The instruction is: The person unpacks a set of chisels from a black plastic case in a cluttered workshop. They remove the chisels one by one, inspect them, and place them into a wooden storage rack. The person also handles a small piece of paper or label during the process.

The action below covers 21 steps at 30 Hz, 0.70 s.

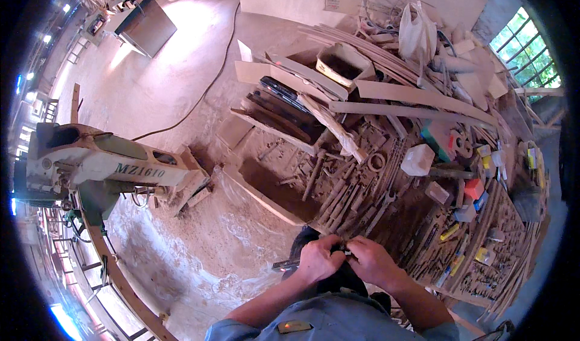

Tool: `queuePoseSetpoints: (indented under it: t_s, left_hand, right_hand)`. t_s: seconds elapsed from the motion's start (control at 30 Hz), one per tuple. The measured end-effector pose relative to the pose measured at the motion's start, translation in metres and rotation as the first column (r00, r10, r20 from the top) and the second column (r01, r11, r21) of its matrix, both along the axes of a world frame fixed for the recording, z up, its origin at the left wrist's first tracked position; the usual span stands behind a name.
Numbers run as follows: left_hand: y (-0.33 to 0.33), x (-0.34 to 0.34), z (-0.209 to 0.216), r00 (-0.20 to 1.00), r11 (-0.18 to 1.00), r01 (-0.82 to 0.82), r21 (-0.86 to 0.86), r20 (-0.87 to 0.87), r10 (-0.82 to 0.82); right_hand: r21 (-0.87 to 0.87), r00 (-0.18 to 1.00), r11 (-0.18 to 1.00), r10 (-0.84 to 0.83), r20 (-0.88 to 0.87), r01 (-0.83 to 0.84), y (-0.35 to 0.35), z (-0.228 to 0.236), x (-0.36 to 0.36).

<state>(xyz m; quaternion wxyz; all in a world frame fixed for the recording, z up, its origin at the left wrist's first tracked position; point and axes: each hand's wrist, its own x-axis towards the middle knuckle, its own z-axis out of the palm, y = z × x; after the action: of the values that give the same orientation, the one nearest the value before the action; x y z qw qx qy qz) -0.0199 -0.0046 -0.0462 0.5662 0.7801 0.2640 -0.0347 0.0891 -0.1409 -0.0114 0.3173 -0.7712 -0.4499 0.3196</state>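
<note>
My left hand (320,258) and my right hand (370,260) meet in front of my body, at the near edge of a cluttered bench. Both are closed, fingertips pinched close together around a small dark piece whose kind I cannot make out. A thin dark bar (285,263) sticks out to the left of my left wrist; whether the hand holds it is hidden. Just beyond my hands lie an open-ended wrench (386,203) and several long dusty tool shanks (338,199).
A wooden trough (266,201) with sawdust and a cream bin (344,66) stand ahead. Many small bits (489,274), a yellow-handled tool (450,232) and a white plastic container (418,159) cover the right side. A woodworking machine (121,159) reaches in from the left. A cable (211,81) crosses the floor.
</note>
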Motion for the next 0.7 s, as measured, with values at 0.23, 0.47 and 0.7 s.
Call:
queuePoseSetpoints:
  t_s: [0.23, 0.47, 0.7]
  left_hand:
    - [0.014, 0.01, -0.005, 1.0, 0.996, 0.006, 0.085, 0.029, -0.009]
    - [0.026, 0.019, -0.017, 1.0, 0.979, 0.026, 0.203, -0.005, -0.026]
    - [0.038, 0.034, -0.011, 1.0, 0.975, -0.001, 0.223, 0.01, -0.002]
  right_hand:
    - [-0.049, 0.993, 0.998, -0.044, -0.111, 0.039, 0.019, -0.003, 0.015]
    - [-0.073, 0.985, 0.992, -0.111, -0.135, 0.101, 0.036, -0.012, 0.016]
    - [-0.082, 0.97, 0.987, -0.149, -0.192, 0.135, 0.05, -0.023, 0.029]
